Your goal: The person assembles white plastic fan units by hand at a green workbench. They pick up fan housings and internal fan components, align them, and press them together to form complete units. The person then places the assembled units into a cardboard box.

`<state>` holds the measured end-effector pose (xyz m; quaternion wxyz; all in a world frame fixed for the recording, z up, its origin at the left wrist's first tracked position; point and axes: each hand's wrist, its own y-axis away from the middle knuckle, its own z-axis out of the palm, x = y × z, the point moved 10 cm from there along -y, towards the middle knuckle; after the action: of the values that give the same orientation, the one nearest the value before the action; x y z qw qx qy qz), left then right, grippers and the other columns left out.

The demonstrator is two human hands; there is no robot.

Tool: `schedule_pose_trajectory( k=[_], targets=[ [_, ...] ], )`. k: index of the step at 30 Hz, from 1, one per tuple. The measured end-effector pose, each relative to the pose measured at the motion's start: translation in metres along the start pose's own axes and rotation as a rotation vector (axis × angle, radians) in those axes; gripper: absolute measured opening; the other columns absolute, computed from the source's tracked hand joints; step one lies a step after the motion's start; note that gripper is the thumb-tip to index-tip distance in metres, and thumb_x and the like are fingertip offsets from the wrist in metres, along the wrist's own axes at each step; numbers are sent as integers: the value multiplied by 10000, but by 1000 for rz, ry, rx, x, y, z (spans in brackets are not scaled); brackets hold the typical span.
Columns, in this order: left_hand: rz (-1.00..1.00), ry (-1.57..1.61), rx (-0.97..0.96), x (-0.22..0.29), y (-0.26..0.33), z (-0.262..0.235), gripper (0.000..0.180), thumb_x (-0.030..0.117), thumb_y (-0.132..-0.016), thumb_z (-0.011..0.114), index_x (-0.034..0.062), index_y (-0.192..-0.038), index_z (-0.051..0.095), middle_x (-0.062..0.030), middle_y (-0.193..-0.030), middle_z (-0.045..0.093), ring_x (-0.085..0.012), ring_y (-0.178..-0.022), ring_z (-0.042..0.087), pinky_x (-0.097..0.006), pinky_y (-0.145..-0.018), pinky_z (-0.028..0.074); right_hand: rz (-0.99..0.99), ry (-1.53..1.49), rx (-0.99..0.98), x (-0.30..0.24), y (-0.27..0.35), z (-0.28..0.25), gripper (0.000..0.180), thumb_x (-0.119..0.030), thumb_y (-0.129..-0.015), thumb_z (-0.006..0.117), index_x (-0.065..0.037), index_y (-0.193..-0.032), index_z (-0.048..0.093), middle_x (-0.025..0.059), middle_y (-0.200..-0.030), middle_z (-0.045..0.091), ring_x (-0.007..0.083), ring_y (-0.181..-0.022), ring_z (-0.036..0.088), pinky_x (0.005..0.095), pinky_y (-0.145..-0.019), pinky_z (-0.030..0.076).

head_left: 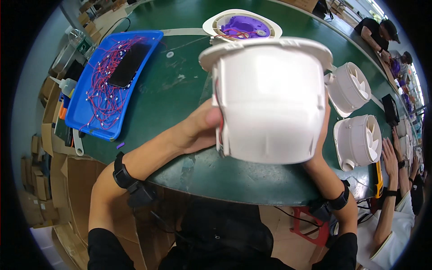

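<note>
Both my hands hold a large white plastic housing [272,103] up above the green table. It is drum-shaped, with a wide flange at its far end. My left hand [202,128] grips its left side, the thumb beside a thin red and black wire that runs down a channel there. My right hand [321,135] is wrapped round the right side, its fingers mostly hidden behind the housing. Just beyond the flange lies a white oval part with a purple insert [245,27] and red wires.
On the left a blue tray [114,130] holds tangled red wires and a black phone [130,65]. Two white fan units [348,90] stand at the right, near a yellow cutter [379,180]. A co-worker's hands [390,155] rest at the table's right edge. Cardboard boxes stand lower left.
</note>
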<state>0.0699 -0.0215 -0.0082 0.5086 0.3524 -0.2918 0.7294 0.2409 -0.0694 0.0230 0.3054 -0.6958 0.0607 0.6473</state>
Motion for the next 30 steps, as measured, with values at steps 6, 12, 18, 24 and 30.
schedule_pose_trajectory(
  k=[6, 12, 18, 24, 30],
  targets=[
    [115, -263, 126, 30, 2, -4, 1123, 532, -672, 781, 16, -1468, 179, -165, -1417, 372, -255, -1302, 397, -413, -1066, 351, -48, -108, -172, -33, 11, 28, 798, -567, -885, 379, 23, -1406, 247, 170, -1350, 431, 254, -1241, 454, 379, -1060, 332],
    [306, -1008, 221, 49, -1, 13, 878, 270, -564, 896, -38, -1275, 483, -167, -1241, 558, -265, -1165, 518, -370, -1043, 362, 33, -25, -219, -1, 15, 15, 1042, -687, -751, 603, 27, -1422, 250, 187, -1327, 452, 266, -1234, 445, 376, -1045, 329],
    [351, -1051, 316, 53, -3, 8, 840, 333, -603, 868, -115, -1209, 497, -215, -1176, 599, -274, -1105, 576, -354, -994, 417, 15, 47, -365, 5, 7, 27, 1045, -666, -747, 639, 64, -1402, 277, 201, -1336, 444, 261, -1249, 435, 373, -1042, 338],
    [377, -818, 224, 50, -2, 5, 923, 331, -745, 788, -33, -1408, 259, -187, -1339, 444, -264, -1235, 465, -379, -1033, 376, 171, -191, -302, 24, 5, 30, 1031, -712, -792, 541, 36, -1428, 223, 189, -1388, 385, 259, -1283, 402, 372, -1073, 313],
    [304, -690, 318, 52, -1, -4, 703, 280, -899, 645, -18, -1405, 258, -166, -1339, 427, -234, -1229, 453, -367, -1035, 374, 97, -64, -351, 27, 6, 31, 1045, -705, -787, 553, 50, -1428, 219, 190, -1386, 388, 258, -1288, 396, 365, -1077, 301]
  ],
)
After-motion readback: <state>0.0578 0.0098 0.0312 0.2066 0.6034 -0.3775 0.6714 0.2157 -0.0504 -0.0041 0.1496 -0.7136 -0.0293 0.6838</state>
